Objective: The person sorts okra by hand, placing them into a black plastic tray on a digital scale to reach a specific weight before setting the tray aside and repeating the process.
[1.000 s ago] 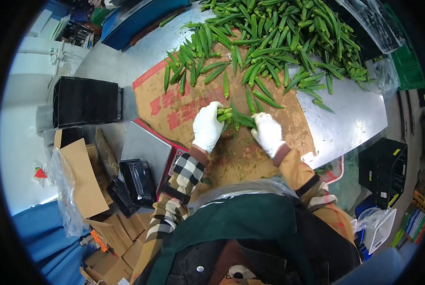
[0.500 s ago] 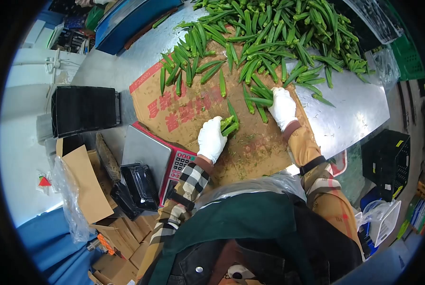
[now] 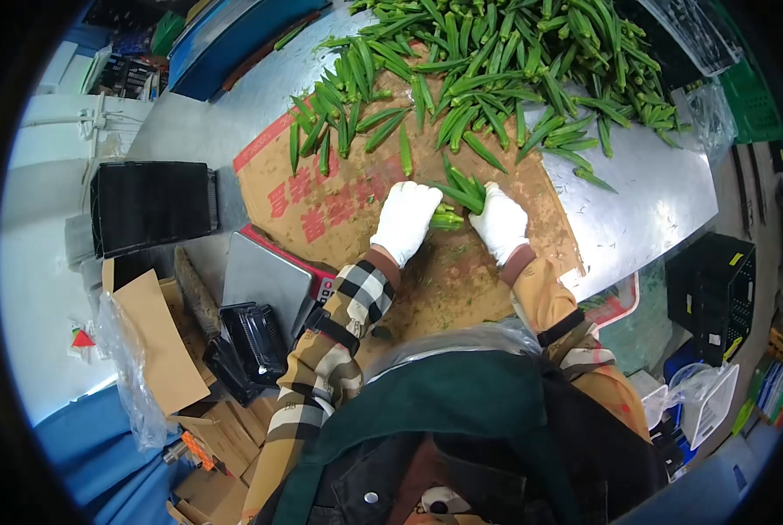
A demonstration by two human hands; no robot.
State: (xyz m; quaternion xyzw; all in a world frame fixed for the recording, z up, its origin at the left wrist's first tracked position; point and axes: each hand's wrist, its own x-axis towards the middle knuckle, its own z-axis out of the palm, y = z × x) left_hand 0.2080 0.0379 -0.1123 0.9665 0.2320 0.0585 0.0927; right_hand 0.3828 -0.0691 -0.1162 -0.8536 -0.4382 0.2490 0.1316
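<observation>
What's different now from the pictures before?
The right hand, which had reached out to loose okra pods, has come back toward the left hand, gripping some pods. The left hand has moved forward and toward the right, keeping its okra bunch. The big okra pile, cardboard and scale stayed put.

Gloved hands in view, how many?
2: the left hand, gripping okra, and the right hand beside it, also gripping okra, both over the cardboard sheet. Others may be hidden at the dark edges.
</observation>
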